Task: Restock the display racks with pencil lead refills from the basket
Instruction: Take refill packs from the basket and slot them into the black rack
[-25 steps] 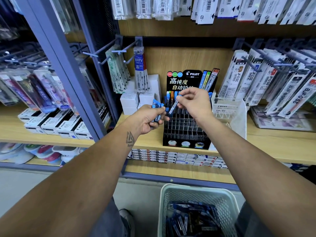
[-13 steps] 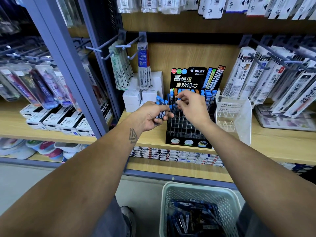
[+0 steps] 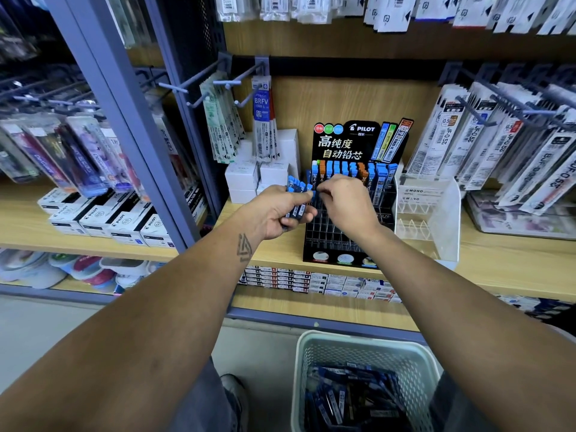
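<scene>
Two hands at the lead rack

Fingers of left hand (image 3: 274, 213) curled round a bunch of blue-capped lead refills (image 3: 297, 194), held upright just left of the rack. Right hand (image 3: 346, 204) had fingers curled, tips pinched at the bunch's top edge; can't tell if it gripped one refill. Both hands sat in front of black Pilot display rack (image 3: 349, 226) on wooden shelf (image 3: 498, 266); back row w/ refills, front slots bare. Below, white basket (image 3: 367, 347) on floor held more refills. Clear acrylic stand (image 3: 436, 219) just right of rack.
</scene>
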A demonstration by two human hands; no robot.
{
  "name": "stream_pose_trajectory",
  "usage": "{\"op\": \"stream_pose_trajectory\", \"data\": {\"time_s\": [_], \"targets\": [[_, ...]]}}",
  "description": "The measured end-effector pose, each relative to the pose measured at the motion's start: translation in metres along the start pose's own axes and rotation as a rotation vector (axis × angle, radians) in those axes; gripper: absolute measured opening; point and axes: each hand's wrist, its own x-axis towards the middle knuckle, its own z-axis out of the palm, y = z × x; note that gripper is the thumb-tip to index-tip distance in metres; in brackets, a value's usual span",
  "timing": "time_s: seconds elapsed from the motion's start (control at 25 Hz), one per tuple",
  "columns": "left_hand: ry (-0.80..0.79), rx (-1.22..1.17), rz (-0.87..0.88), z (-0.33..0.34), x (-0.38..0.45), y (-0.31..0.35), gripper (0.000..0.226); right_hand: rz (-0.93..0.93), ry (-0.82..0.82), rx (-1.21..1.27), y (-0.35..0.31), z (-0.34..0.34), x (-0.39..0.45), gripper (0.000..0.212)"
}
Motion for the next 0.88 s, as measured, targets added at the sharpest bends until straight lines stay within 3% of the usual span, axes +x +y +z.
{"op": "stream_pose_trajectory", "data": {"time_s": [0.16, 0.32, 0.48, 0.68, 0.88], "targets": [[-0.042, 0.026, 0.012, 0.000, -0.003, 0.000, 0.017, 0.043, -0.026, -0.054, -0.001, -0.004, 0.002, 0.025], [-0.093, 0.041, 0.043, 0.004, -0.006, 0.000, 0.023, 0.438, -0.006, 0.679, -0.013, -0.019, 0.009, 0.017], [-0.082, 0.027, 0.028, 0.007, -0.009, 0.000, 0.024, 0.533, -0.012, 0.901, -0.013, -0.033, 0.005, 0.008], [0.107, 0.062, -0.005, -0.005, -0.003, -0.001, 0.019, 0.441, 0.121, 0.754, -0.007, -0.032, 0.008, 0.007], [0.015, -0.004, -0.002, -0.006, -0.003, 0.000, 0.021, 0.279, 0.122, 0.488, -0.008, -0.026, 0.007, 0.010]]}}
